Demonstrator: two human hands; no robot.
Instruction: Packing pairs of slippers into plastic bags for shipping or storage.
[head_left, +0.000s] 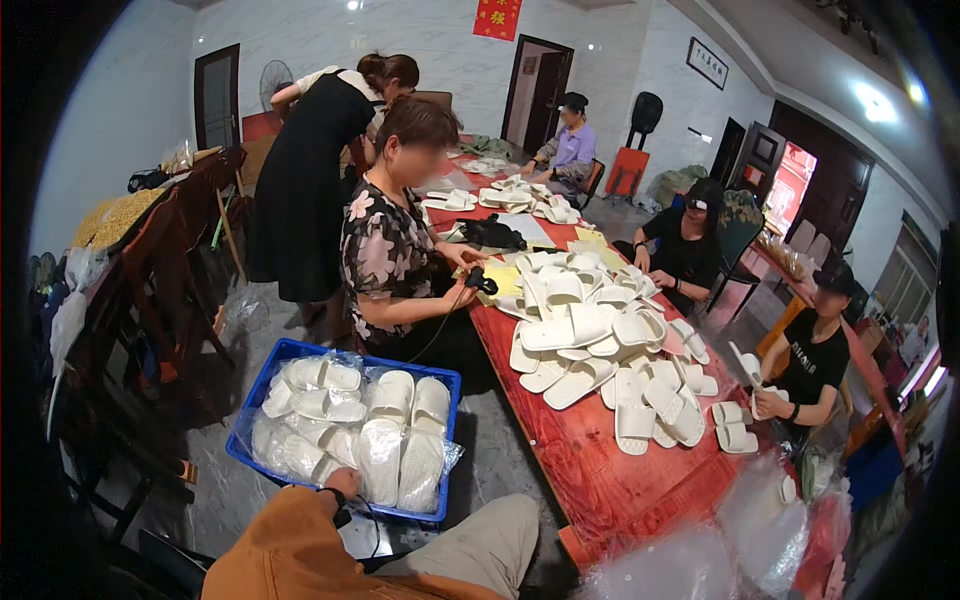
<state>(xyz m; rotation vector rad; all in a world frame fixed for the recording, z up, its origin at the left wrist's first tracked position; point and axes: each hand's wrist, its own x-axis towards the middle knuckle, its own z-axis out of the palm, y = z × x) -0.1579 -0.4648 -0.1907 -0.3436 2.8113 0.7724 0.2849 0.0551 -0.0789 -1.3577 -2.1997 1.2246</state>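
My left hand, at the end of an orange-brown sleeve, reaches into the near side of a blue plastic crate. It touches or rests against the white slippers there; its fingers are too small and partly hidden to show whether they grip. A dark band circles the wrist. Inside the crate lie several white slippers in clear plastic bags. One bagged pair sits on the right, toes away from me, beside the hand. Further bagged slippers fill the left half. My right hand is out of the picture.
A long red table holds a large heap of white slippers. Clear plastic bags lie at its near end. A person in a floral top handles a black device beside the crate; several others work around the table. Dark wooden furniture stands left.
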